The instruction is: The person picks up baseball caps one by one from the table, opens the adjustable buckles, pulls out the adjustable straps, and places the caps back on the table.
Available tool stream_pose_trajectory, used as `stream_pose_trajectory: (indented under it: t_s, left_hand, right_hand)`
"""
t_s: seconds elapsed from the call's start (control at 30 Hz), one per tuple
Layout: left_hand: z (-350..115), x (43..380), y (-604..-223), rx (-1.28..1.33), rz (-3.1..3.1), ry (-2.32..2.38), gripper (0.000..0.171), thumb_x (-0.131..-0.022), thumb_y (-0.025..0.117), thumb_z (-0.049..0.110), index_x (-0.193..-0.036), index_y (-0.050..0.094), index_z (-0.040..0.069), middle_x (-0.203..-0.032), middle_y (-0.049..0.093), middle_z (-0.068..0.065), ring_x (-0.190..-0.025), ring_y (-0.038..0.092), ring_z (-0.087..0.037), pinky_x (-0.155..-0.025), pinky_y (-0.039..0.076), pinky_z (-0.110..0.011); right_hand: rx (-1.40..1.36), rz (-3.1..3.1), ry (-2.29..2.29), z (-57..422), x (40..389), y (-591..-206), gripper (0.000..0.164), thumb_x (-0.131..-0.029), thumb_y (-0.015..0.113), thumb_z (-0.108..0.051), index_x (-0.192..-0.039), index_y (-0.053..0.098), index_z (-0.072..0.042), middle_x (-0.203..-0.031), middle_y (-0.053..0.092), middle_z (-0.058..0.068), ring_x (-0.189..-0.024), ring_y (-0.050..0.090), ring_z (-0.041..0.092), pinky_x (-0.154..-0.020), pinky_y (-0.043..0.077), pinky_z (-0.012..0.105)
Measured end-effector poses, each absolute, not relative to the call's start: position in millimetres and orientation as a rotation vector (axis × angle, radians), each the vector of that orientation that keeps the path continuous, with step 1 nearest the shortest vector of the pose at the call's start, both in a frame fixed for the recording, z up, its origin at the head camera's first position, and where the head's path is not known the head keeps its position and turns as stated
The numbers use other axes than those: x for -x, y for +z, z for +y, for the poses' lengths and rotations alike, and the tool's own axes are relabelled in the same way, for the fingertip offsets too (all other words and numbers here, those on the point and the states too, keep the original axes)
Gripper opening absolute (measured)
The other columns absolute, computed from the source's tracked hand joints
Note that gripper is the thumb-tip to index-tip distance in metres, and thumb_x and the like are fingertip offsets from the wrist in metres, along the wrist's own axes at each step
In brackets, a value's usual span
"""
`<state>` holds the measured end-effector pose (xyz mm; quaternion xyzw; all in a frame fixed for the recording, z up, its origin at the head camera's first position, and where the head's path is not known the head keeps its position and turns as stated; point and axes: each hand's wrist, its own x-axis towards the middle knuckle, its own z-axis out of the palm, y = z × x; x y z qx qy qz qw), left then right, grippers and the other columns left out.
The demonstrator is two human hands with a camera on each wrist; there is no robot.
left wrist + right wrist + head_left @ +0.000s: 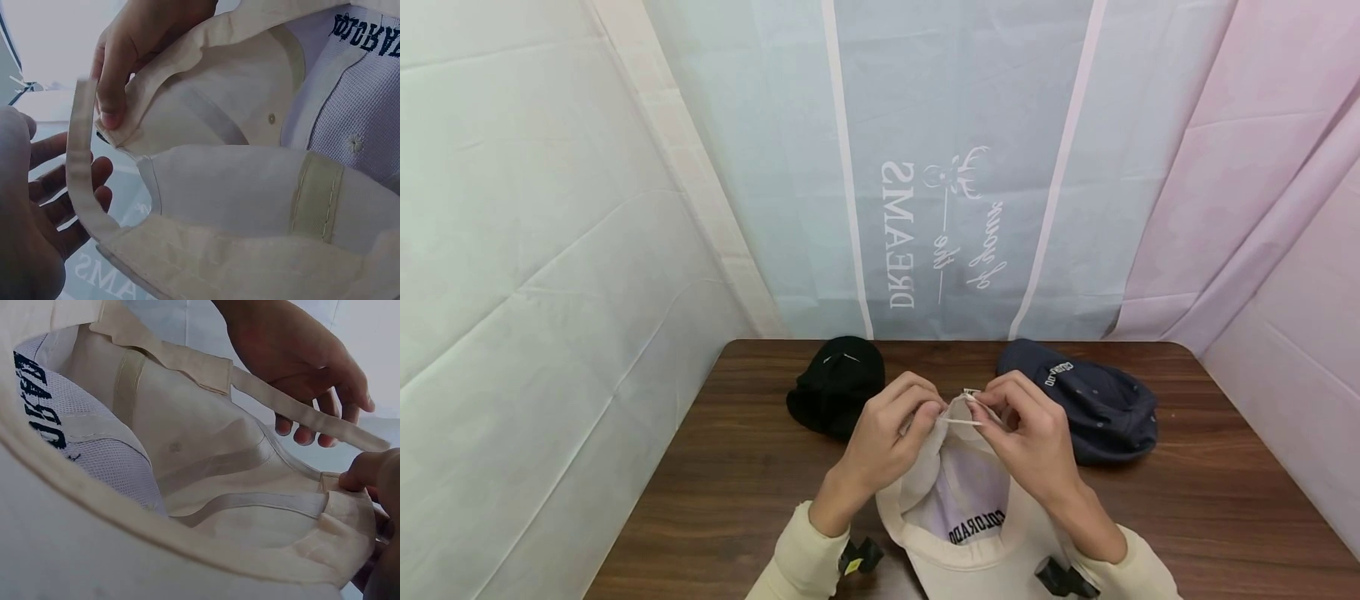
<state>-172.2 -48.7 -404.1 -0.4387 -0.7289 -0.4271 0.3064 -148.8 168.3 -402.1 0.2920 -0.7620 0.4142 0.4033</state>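
A cream cap (895, 504) lies with its inside facing up and its brim toward me, dark COLORADO lettering (977, 527) showing on the pale lining. My right hand (1033, 433) pinches one end of the cap's back opening, thumb (111, 115) on the inner band. Opposite it, my left hand (891, 429) is at the other side of the opening. The narrow fabric strap (306, 415) sticks out loose from that side, its free tip near my right thumb. In the left wrist view my left fingers (56, 181) lie spread behind the strap, not gripping it.
A black cap (837, 387) sits at the back left of the brown wooden table (722, 492). Behind my right hand rests a navy cap (1097, 408) with white lettering. Pale cloth hangings (760, 167) enclose the table at the back and sides.
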Motion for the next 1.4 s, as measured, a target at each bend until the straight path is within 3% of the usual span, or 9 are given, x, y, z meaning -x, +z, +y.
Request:
stream_pose_trajectory:
  t_s: [0.27,0.47,0.57,0.67,0.93,1.2,1.4]
  left_hand:
    - [-48.9,170.5,-403.5,1.096,-2.07,-1.131,0.005,-0.105,0.066,0.009,-0.106,0.07,0.008,-0.107,0.066,-0.001,-0.09,0.065,-0.009,-0.08,0.058,-0.017]
    - [-47.6,167.6,-407.8,1.035,-2.408,-0.978,0.022,-0.1,0.074,0.022,-0.119,0.067,0.014,-0.115,0.065,0.002,-0.099,0.069,-0.01,-0.084,0.058,-0.021]
    - [-46.8,166.8,-410.2,0.985,-2.509,-0.967,0.017,-0.101,0.073,0.023,-0.117,0.069,0.017,-0.111,0.067,0.005,-0.095,0.069,-0.007,-0.079,0.057,-0.019]
    - [-47.2,167.4,-411.3,0.945,-2.495,-1.02,0.01,-0.101,0.071,0.014,-0.111,0.072,0.015,-0.105,0.069,0.003,-0.086,0.068,-0.008,-0.074,0.056,-0.018]
    - [-48.7,169.7,-413.1,0.924,-2.326,-1.091,0.01,-0.097,0.07,0.002,-0.103,0.074,0.01,-0.1,0.071,-0.002,-0.079,0.064,-0.009,-0.069,0.055,-0.019]
    - [-51.2,171.7,-412.3,0.872,-2.263,-1.14,0.012,-0.097,0.068,0.0,-0.103,0.076,0.009,-0.1,0.072,-0.001,-0.076,0.06,-0.008,-0.067,0.052,-0.017]
    - [-56.3,176.3,-409.6,0.847,-2.179,-1.178,0.015,-0.097,0.068,-0.002,-0.103,0.076,0.009,-0.1,0.072,-0.001,-0.078,0.06,-0.009,-0.065,0.052,-0.02]
  right_hand:
    - [-0.744,-1.919,1.052,170.1,150.7,-402.0,0.027,-0.079,0.086,0.008,-0.095,0.076,-0.011,-0.09,0.067,-0.003,-0.061,0.039,-0.003,-0.054,0.034,0.011]
    - [-0.767,-1.904,1.086,169.2,150.4,-400.7,0.039,-0.072,0.087,0.016,-0.099,0.077,-0.011,-0.091,0.068,0.0,-0.058,0.037,-0.003,-0.052,0.033,0.011]
    - [-0.779,-1.896,1.103,169.1,149.9,-399.8,0.041,-0.071,0.086,0.018,-0.1,0.078,-0.011,-0.092,0.068,0.0,-0.059,0.038,-0.002,-0.053,0.033,0.012]
    - [-0.79,-1.892,1.106,169.0,150.1,-399.6,0.041,-0.071,0.087,0.017,-0.098,0.077,-0.011,-0.092,0.068,0.001,-0.06,0.041,-0.002,-0.053,0.035,0.012]
    - [-0.803,-1.932,1.081,172.9,148.7,-399.0,0.041,-0.071,0.089,0.013,-0.098,0.077,-0.015,-0.093,0.07,-0.003,-0.062,0.046,-0.001,-0.054,0.039,0.013]
    - [-0.802,-2.151,0.999,188.3,146.4,-401.2,0.034,-0.082,0.09,-0.005,-0.105,0.075,-0.026,-0.095,0.067,-0.014,-0.061,0.046,-0.004,-0.057,0.039,0.011]
    - [-0.858,-2.28,0.859,200.0,143.9,-404.5,0.039,-0.081,0.093,-0.014,-0.11,0.073,-0.031,-0.099,0.063,-0.019,-0.065,0.047,-0.005,-0.059,0.039,0.01]
